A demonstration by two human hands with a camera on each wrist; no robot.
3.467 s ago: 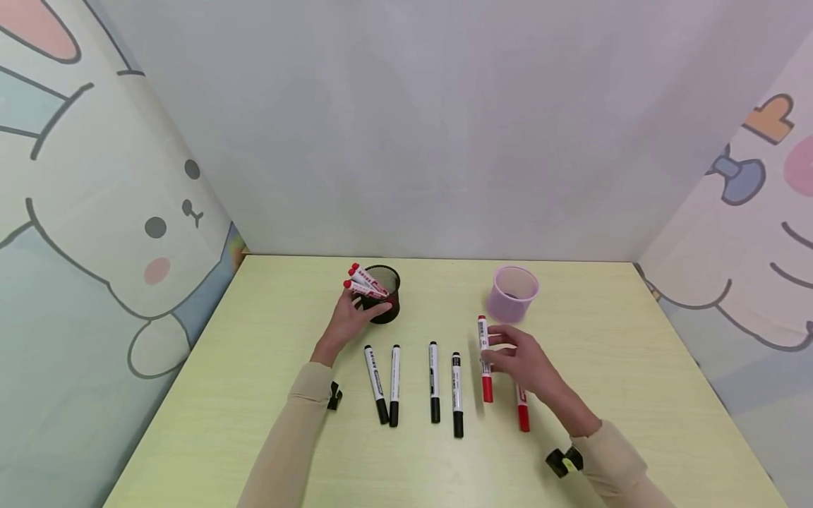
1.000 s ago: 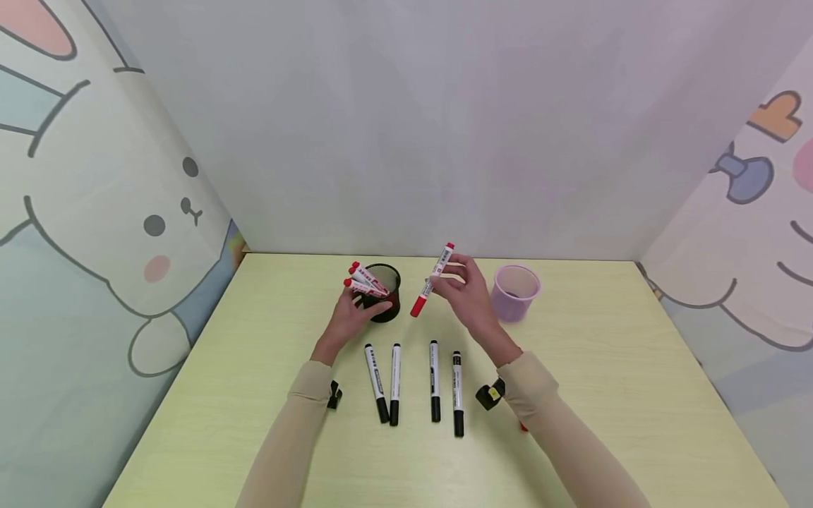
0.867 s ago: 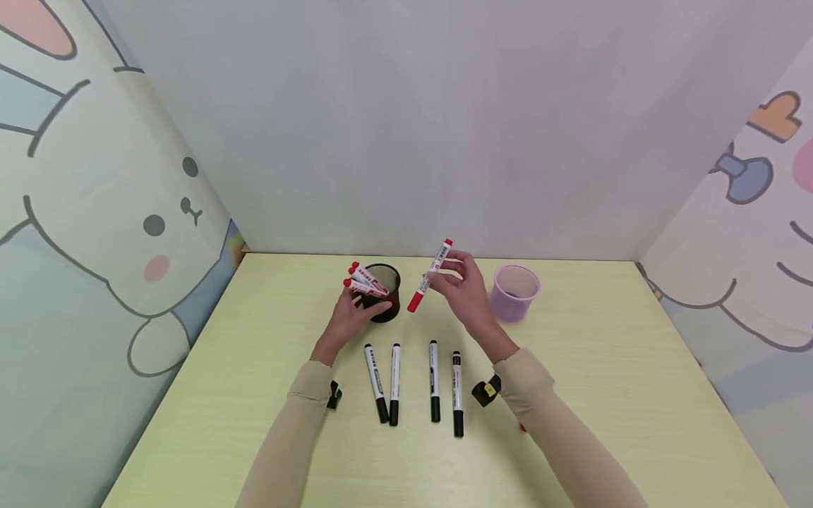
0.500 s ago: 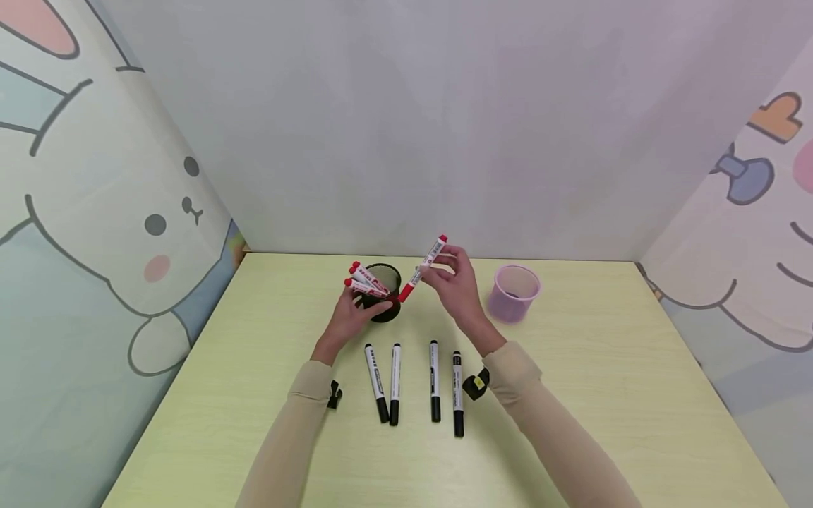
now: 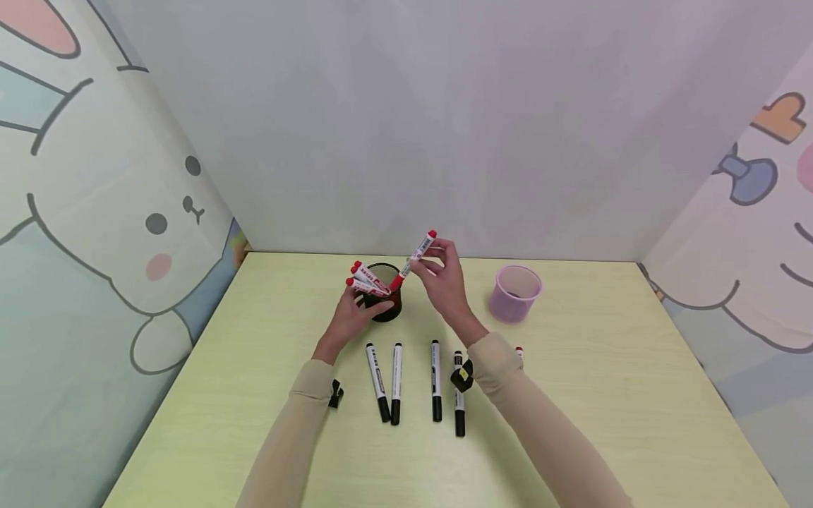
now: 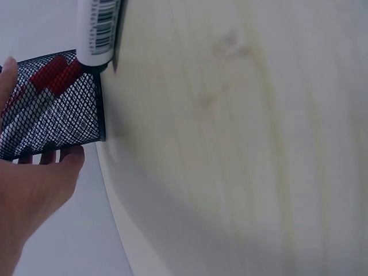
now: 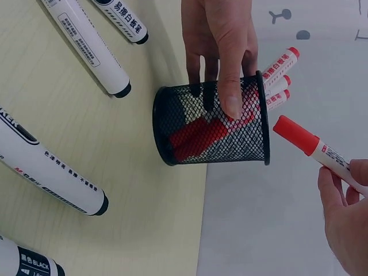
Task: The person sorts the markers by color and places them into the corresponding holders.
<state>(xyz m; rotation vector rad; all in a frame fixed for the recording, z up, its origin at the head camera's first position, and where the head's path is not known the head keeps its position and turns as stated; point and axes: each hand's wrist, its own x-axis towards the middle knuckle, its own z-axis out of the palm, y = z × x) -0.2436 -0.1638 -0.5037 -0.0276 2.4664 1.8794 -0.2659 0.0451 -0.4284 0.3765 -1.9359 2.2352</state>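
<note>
My left hand (image 5: pixel 349 321) grips the side of a black mesh pen holder (image 7: pixel 230 144), thumb on the near wall. Inside lean 3 red whiteboard markers (image 5: pixel 367 279), their red caps showing through the mesh. My right hand (image 5: pixel 442 281) pinches another red whiteboard marker (image 5: pixel 416 255) by its white barrel. That marker slants, its red cap pointing down at the holder's mouth; in the right wrist view the cap (image 7: pixel 296 135) is just outside the rim. In the left wrist view the left hand (image 6: pixel 34 195) wraps the mesh.
Several black whiteboard markers (image 5: pixel 435 381) lie on the pale wood table (image 5: pixel 267 339) in front of the holder. A lilac cup (image 5: pixel 511 305) stands to the right. One more red marker (image 5: pixel 520 353) is mostly hidden by the right sleeve. A light curtain-like backdrop (image 5: pixel 406 141) rises behind the table.
My right hand lifted the red marker from near the lilac cup and carried it left to the pen holder's mouth. My left hand has kept its grip on the holder.
</note>
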